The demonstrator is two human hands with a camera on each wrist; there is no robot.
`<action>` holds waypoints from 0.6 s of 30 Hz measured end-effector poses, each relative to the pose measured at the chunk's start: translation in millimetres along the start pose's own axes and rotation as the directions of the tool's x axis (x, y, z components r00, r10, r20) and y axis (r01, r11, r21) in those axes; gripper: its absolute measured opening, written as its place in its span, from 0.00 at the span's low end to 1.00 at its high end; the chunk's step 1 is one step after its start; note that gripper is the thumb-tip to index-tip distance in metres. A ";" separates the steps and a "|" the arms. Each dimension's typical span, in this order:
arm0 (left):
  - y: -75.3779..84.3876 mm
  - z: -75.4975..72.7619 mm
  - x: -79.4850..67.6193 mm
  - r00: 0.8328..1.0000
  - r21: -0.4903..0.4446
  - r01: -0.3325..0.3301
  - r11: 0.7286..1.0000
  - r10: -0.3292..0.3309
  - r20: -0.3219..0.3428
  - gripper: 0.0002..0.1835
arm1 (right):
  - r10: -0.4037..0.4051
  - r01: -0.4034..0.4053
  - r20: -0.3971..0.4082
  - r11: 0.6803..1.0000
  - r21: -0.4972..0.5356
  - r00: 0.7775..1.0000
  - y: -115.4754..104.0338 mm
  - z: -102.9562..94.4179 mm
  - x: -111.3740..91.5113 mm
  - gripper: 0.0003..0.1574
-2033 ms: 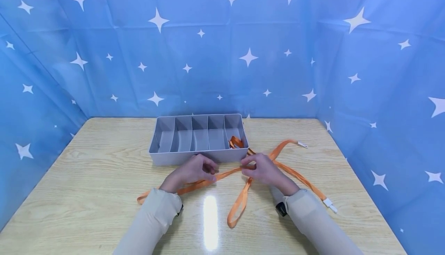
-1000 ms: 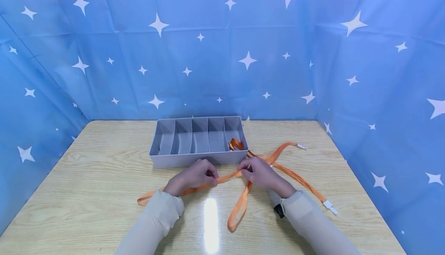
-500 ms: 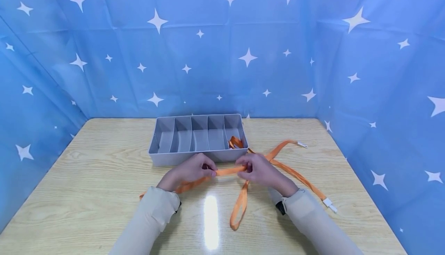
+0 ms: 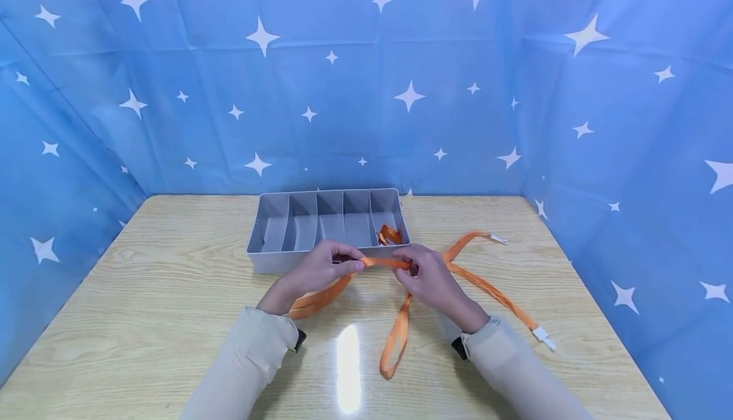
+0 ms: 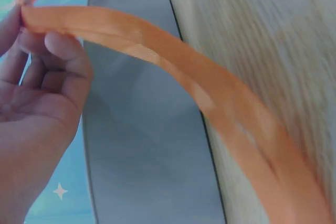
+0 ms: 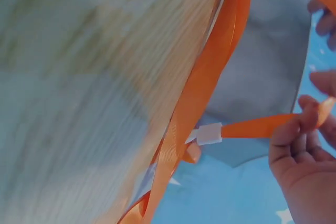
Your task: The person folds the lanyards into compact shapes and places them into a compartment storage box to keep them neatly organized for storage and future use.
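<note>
Both hands are raised a little off the table, close in front of the grey divided box (image 4: 280, 261). My left hand (image 4: 322, 269) pinches an orange lanyard (image 4: 323, 298) between thumb and fingers, and its doubled strap droops down to the left. A short stretch of the same strap runs across to my right hand (image 4: 431, 280), whose thumb and fingertips pinch it. In the right wrist view, an end with a white plastic clip (image 6: 210, 134) hangs from the right hand. The left wrist view shows the strap arching past the box's side.
More orange lanyards (image 4: 487, 286) lie crossed on the wooden table (image 4: 143, 318) at the right, with a white clip (image 4: 541, 336) and a loop (image 4: 395, 337) showing. Another coiled lanyard (image 4: 389, 235) sits in the box's rightmost compartment. Blue star-patterned cloth (image 4: 343, 89) stands behind.
My hands have closed on the lanyard and lifted it off the table towards the box front. Its left loop has been drawn inward. The other lanyards stay nearly where they were.
</note>
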State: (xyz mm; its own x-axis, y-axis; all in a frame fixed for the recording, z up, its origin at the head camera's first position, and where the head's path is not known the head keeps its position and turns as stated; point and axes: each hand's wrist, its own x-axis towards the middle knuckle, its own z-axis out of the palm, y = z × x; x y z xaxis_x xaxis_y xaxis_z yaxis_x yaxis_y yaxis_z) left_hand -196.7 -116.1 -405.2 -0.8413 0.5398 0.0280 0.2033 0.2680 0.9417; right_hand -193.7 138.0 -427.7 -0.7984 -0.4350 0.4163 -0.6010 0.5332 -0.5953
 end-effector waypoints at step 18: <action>30.3 1.0 0.8 0.975 -0.057 -0.136 0.989 0.123 -0.185 0.08 | -0.007 0.008 -0.016 0.995 0.097 1.000 -4.5 -9.1 1.0 0.16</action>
State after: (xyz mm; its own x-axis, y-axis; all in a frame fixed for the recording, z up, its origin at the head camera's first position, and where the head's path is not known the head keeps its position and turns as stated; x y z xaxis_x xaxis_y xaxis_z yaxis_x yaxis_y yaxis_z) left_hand -190.7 -106.8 -377.0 -0.8877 0.4122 0.2052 0.2869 0.1465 0.9467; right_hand -192.2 141.8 -418.4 -0.7948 -0.4272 0.4310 -0.6012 0.4569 -0.6556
